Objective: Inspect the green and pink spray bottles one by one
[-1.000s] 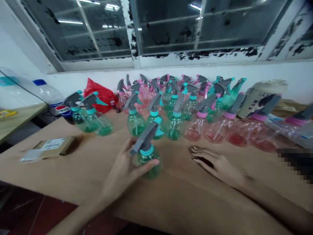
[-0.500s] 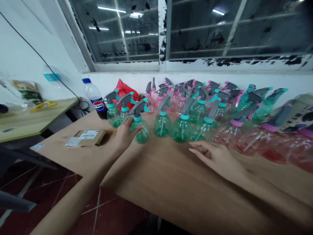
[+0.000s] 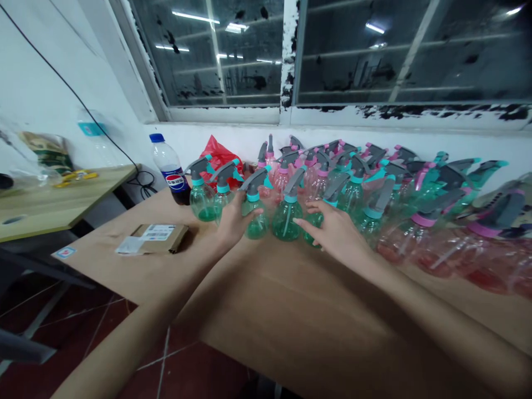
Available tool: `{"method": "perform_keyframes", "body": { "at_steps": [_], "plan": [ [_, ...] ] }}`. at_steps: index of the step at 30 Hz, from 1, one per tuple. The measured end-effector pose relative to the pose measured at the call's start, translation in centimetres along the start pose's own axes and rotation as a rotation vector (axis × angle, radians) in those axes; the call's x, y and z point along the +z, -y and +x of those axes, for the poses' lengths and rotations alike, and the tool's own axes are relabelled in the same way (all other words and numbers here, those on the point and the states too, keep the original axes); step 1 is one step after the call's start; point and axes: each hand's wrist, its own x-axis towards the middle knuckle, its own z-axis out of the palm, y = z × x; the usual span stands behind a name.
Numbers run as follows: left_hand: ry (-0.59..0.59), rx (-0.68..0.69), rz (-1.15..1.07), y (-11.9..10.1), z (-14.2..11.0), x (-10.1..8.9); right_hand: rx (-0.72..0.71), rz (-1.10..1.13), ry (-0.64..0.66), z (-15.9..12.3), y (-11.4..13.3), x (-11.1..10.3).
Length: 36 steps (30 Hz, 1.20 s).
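Observation:
My left hand (image 3: 233, 223) is closed round the left side of a green spray bottle (image 3: 256, 226), its thumb across the front. The bottle stands upright on the table, with a grey trigger head and turquoise collar. To its right, a second green spray bottle (image 3: 286, 221) stands between my hands. My right hand (image 3: 338, 233) has thumb and fingers apart in front of a third green spray bottle (image 3: 312, 235), partly hiding it. Whether the fingers touch that bottle I cannot tell. More green spray bottles (image 3: 203, 204) stand left of my left hand.
Pink spray bottles (image 3: 397, 244) line the right side, with several more pink and green ones behind. A Pepsi bottle (image 3: 172, 180), a red plastic bag (image 3: 218, 155) and a flat cardboard parcel (image 3: 158, 238) are at the left. A second table (image 3: 75, 199) stands further left.
My right hand has moved left and up to the third green bottle. The bottle at my left hand has shifted slightly right, closer to the second. The view has swung a little left.

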Motion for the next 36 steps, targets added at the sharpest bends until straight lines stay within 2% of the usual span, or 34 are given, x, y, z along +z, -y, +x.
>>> {"method": "perform_keyframes", "body": {
  "at_steps": [4,11,17,23,26,29,33,36],
  "plan": [
    [-0.004,0.014,-0.003,0.3,0.5,0.6,-0.019,0.046,-0.026,1.1,-0.3,1.0],
    [-0.053,0.045,0.048,-0.7,0.7,0.9,0.093,-0.008,0.022,3.2,0.6,2.8],
    [-0.116,0.023,0.091,-1.8,-1.5,-0.2,0.125,-0.04,0.044,3.9,1.1,3.7],
    [-0.115,-0.059,0.091,-0.9,-3.9,-1.4,0.109,-0.091,0.075,3.6,1.9,3.2],
    [-0.099,-0.094,0.06,-0.5,-5.3,-1.5,0.08,-0.134,0.077,2.6,2.3,2.9],
    [-0.069,-0.108,-0.01,-1.2,-7.1,-1.0,0.017,-0.169,0.082,0.6,2.4,2.3],
    [0.034,-0.104,-0.112,-3.8,-9.3,0.2,-0.068,-0.183,0.097,-3.7,1.7,0.5],
    [0.096,-0.119,-0.113,-5.8,-9.5,0.6,-0.142,-0.237,0.06,-7.2,0.5,-1.5]
  ]
}}
